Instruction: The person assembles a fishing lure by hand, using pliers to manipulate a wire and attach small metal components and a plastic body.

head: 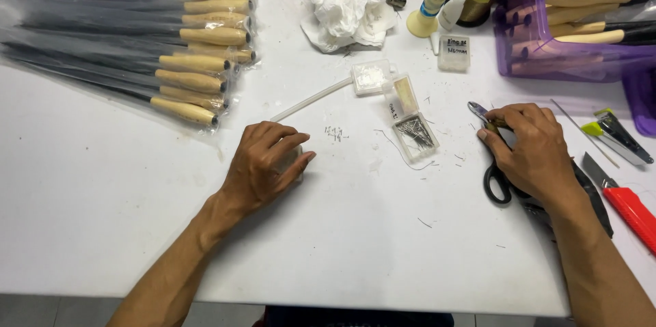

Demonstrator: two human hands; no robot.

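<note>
I see my left hand (263, 166) curled over one small clear block (292, 161) mid-table, fingers closed on it | right hand (529, 149) pinching one pair of pliers (482, 115) near the right edge, over one pair of scissors (495, 180) | two open clear boxes (403, 118) between the hands | one red knife (629, 204) at the right edge | about ten bagged wooden-handled tools (198, 47) at the back left corner.

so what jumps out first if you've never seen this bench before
Probably the fan of black rods with pale wooden handles in clear sleeves at the table's top left, with more in the purple bin at top right. Then the two hands at centre: the left hand rests over a small clear box, the right hand lies on black-handled scissors beside an open case of pins.
</note>
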